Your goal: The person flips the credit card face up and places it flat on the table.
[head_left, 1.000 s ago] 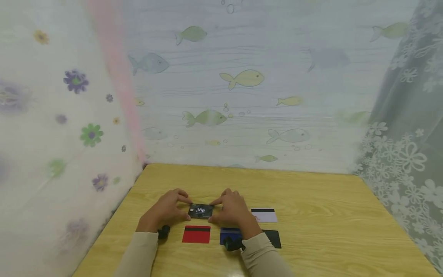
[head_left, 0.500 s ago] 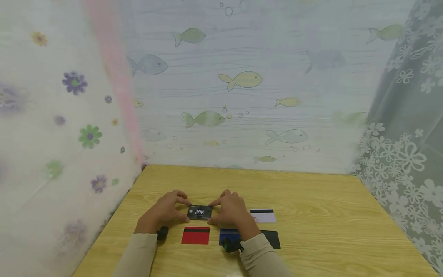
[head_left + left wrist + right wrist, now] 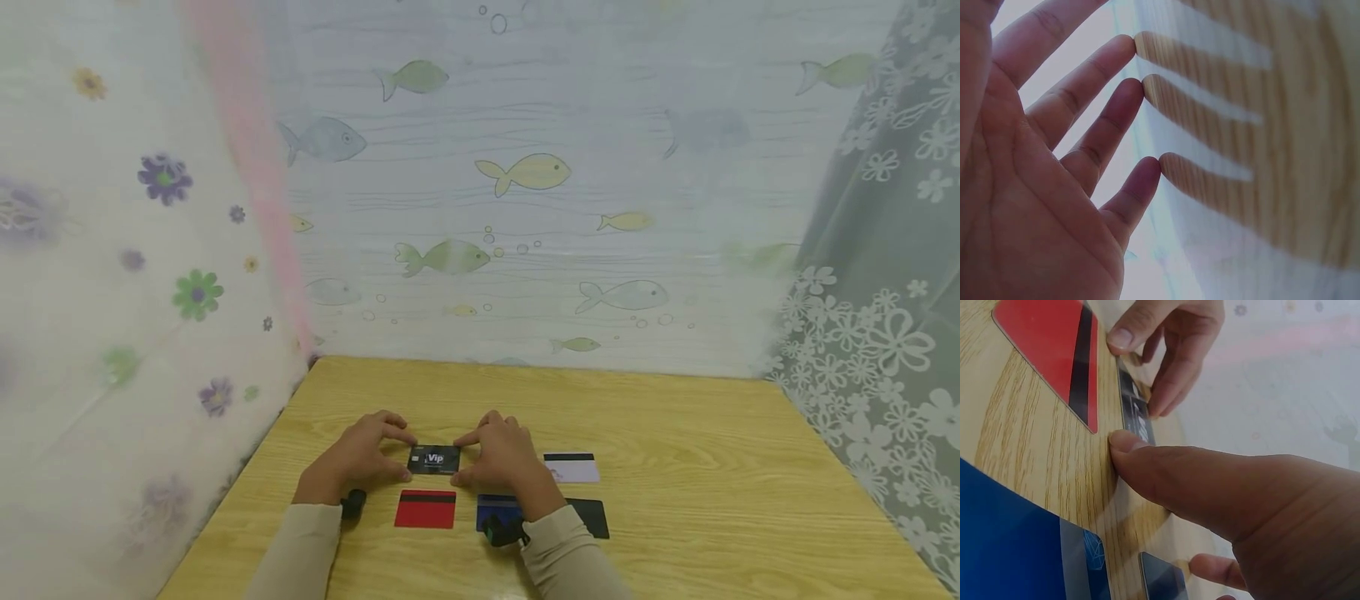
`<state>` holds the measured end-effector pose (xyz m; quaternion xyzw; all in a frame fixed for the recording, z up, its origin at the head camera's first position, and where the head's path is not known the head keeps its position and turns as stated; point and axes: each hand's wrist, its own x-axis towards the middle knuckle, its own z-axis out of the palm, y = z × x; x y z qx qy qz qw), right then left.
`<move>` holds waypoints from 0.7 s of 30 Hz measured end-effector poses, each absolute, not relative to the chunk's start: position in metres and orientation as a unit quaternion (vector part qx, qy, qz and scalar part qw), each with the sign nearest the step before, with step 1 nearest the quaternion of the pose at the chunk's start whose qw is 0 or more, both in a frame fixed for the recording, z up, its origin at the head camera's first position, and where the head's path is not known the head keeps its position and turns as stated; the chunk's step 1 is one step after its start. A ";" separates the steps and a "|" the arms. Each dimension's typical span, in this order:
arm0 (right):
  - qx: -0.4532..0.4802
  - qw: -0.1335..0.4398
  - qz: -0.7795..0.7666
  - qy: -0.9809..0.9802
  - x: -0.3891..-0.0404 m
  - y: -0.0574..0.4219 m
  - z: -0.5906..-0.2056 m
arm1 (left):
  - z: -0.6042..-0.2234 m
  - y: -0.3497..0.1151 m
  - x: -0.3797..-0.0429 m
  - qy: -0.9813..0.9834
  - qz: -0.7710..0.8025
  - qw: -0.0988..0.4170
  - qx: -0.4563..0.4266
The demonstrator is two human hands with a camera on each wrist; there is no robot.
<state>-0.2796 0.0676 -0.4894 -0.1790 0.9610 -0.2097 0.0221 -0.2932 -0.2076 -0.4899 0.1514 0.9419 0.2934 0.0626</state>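
Observation:
A black bank card [image 3: 435, 464] marked "Vip" lies flat on the wooden table [image 3: 675, 450]. My left hand [image 3: 360, 454] touches its left corners with thumb and index fingertip. At the opposite end, my right hand [image 3: 504, 454] touches the right corners the same way. The left wrist view shows the left hand's fingers [image 3: 1110, 119] spread and fairly straight, their tips resting on the tabletop. In the right wrist view, the right thumb [image 3: 1166, 475] rests at the card's near edge. Another dark card [image 3: 1163, 581] lies below that thumb, hidden by the hand in the head view.
Nearer me lie a red card [image 3: 425, 510], a blue card [image 3: 495, 502] partly behind the right wrist, and a black card [image 3: 592, 517]. A white card [image 3: 572, 471] with a dark stripe lies right of my right hand. Patterned curtains [image 3: 525, 208] surround the table.
Both hands stay at the card's corners and no card visibly moves on the table. The head view shifts very slightly.

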 end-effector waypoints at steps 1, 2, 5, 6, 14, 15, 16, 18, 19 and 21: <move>-0.179 0.023 -0.212 0.961 -0.280 0.068 -0.489 | -0.489 -0.207 -0.293 0.942 0.292 0.062 0.151; -0.178 0.023 -0.213 0.960 -0.280 0.068 -0.489 | -0.489 -0.207 -0.293 0.943 0.291 0.062 0.152; -0.177 0.026 -0.217 0.960 -0.280 0.068 -0.488 | -0.487 -0.207 -0.293 0.943 0.289 0.061 0.152; -0.177 0.025 -0.217 0.960 -0.280 0.068 -0.488 | -0.486 -0.206 -0.292 0.944 0.287 0.060 0.154; -0.175 0.024 -0.215 0.961 -0.279 0.068 -0.491 | -0.484 -0.204 -0.292 0.942 0.288 0.065 0.162; -0.176 0.023 -0.215 0.960 -0.279 0.068 -0.491 | -0.484 -0.205 -0.293 0.942 0.287 0.065 0.164; -0.176 0.022 -0.215 0.960 -0.279 0.068 -0.491 | -0.484 -0.205 -0.293 0.942 0.285 0.065 0.164; -0.182 0.016 -0.212 0.960 -0.279 0.069 -0.491 | -0.485 -0.204 -0.294 0.944 0.279 0.062 0.163; -0.185 0.012 -0.209 0.960 -0.279 0.069 -0.492 | -0.486 -0.203 -0.295 0.946 0.272 0.058 0.164; -0.198 0.000 -0.200 0.960 -0.279 0.071 -0.492 | -0.487 -0.201 -0.297 0.951 0.257 0.050 0.166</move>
